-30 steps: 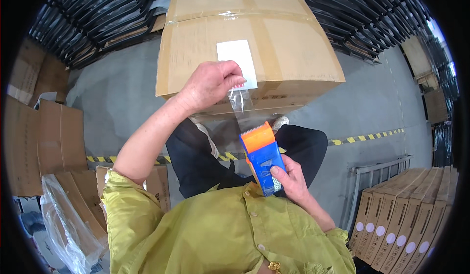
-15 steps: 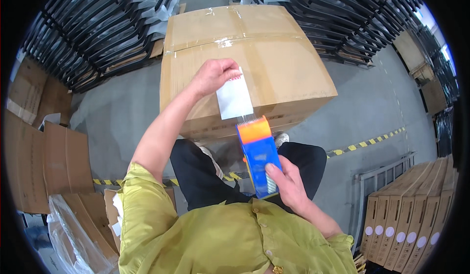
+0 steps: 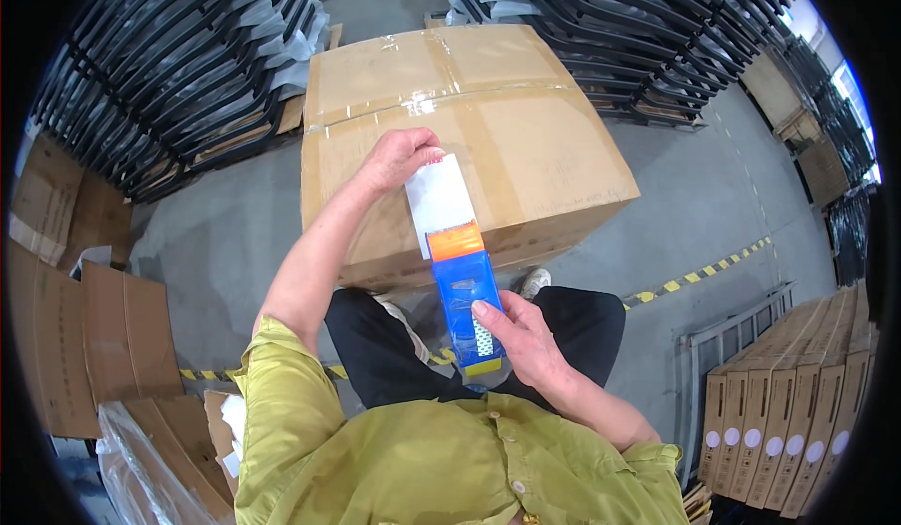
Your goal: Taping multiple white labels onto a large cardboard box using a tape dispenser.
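Note:
My left hand [image 3: 402,158] pinches the upper end of a white paper slip [image 3: 439,196] with red marks along that edge. Closed around the side of a blue and orange tape dispenser [image 3: 467,290] is my right hand [image 3: 522,334], its thumb lying on top. The dispenser's orange front overlaps the lower part of the slip. Both are over the near edge of a large, taped cardboard box [image 3: 554,154] in front of me. Whether the slip touches the box, I cannot tell.
Black metal frames [image 3: 160,84] wrapped in plastic stand stacked at the back left and right. Open cardboard boxes [image 3: 127,333] and clear plastic sheeting [image 3: 150,469] are on my left. Flat cartons [image 3: 765,412] stand beside a metal rack on the right. Yellow-black tape [image 3: 699,273] crosses the floor.
The tape dispenser has moved left and its orange front has come over the slip's lower end. My left hand and the slip sit slightly lower in view.

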Available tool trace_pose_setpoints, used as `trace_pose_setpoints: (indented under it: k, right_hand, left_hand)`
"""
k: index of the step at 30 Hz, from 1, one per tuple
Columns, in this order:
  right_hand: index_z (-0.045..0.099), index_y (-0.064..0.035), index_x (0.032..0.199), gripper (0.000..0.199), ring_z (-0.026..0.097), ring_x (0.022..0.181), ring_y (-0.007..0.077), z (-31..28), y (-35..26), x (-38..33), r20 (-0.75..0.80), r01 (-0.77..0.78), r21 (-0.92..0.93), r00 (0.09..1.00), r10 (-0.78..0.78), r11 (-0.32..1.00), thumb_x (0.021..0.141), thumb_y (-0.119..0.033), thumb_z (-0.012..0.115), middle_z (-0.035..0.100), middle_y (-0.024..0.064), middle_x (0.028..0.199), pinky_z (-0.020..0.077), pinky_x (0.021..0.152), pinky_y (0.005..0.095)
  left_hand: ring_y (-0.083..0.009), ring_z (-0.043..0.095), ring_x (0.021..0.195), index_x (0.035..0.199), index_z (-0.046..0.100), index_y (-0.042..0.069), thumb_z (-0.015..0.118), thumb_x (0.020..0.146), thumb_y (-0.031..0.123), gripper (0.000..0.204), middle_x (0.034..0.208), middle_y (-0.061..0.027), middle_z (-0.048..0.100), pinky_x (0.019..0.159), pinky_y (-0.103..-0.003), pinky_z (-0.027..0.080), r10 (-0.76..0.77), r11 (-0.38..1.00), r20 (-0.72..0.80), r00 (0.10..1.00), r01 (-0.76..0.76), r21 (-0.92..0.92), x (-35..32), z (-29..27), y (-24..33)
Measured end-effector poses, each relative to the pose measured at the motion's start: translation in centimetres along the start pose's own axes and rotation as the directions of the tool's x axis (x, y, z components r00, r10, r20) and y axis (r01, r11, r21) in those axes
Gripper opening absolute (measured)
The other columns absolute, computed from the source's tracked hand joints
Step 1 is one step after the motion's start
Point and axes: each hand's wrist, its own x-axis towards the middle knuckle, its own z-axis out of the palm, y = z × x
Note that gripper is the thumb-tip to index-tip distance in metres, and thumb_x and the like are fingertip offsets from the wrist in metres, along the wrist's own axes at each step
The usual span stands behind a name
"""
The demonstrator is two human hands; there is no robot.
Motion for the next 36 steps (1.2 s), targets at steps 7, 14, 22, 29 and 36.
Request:
trace_pose_setpoints:
  k: [7,14,22,29,36]
  right_hand:
    - [0.048,0.0057,0.106,0.041,0.055,0.081,0.0101,-0.3,0.8,0.5,-0.015,0.010,0.027,1.000,-0.010,1.000,0.084,-0.028,0.056,0.058,0.0087,0.092,0.0453,0.074,0.0247]
    - [0.049,0.0049,0.104,0.034,0.054,0.081,0.0102,-2.6,1.7,-2.4,-0.007,-0.069,0.019,0.998,0.069,0.997,0.085,-0.022,0.055,0.058,0.0083,0.091,0.0451,0.072,0.0249]
    - [0.049,0.0047,0.107,0.037,0.054,0.083,0.0110,-4.7,2.7,-4.7,-0.007,-0.032,-0.058,0.999,0.031,0.998,0.084,-0.023,0.055,0.058,0.0077,0.096,0.0437,0.075,0.0255]
    - [0.049,0.0047,0.107,0.037,0.054,0.084,0.0109,-5.2,2.4,-5.7,0.033,-0.039,0.020,0.999,0.039,0.999,0.083,-0.023,0.056,0.058,0.0076,0.096,0.0435,0.076,0.0244]
    - [0.050,0.0051,0.107,0.039,0.055,0.083,0.0112,-5.6,1.6,-6.6,0.089,-0.052,0.091,0.995,0.044,0.995,0.082,-0.023,0.056,0.058,0.0080,0.095,0.0439,0.075,0.0241]
  left_hand:
    - [-0.0194,0.056,0.066,0.082,0.059,0.004,0.060,0.077,0.020,0.017,0.073,-0.0094,0.061,0.061,-0.030,0.044,-0.034,0.999,-0.003,0.999,0.034,-0.027,-0.6,-0.1,-0.4]
    - [-0.0067,0.049,0.061,0.085,0.060,0.003,0.056,0.083,0.012,0.010,0.072,0.0006,0.057,0.058,-0.020,0.042,-0.163,0.850,0.090,0.983,0.186,-0.493,-3.6,-1.0,3.2]
    - [-0.0067,0.049,0.071,0.106,0.055,0.001,0.053,0.080,-0.001,0.027,0.080,-0.0005,0.055,0.068,-0.022,0.044,-0.128,0.713,0.416,0.900,0.375,-0.592,-7.1,-2.9,5.5]
    - [-0.0077,0.050,0.084,0.110,0.052,0.002,0.064,0.070,-0.006,0.042,0.100,-0.0003,0.054,0.082,-0.022,0.042,-0.041,0.783,0.265,0.963,0.196,-0.590,-8.9,-2.0,7.0]
    - [-0.0098,0.051,0.081,0.104,0.055,0.001,0.070,0.069,0.003,0.038,0.093,-0.0014,0.055,0.077,-0.023,0.044,0.063,0.976,0.098,0.993,-0.041,-0.214,-9.1,-1.4,7.3]
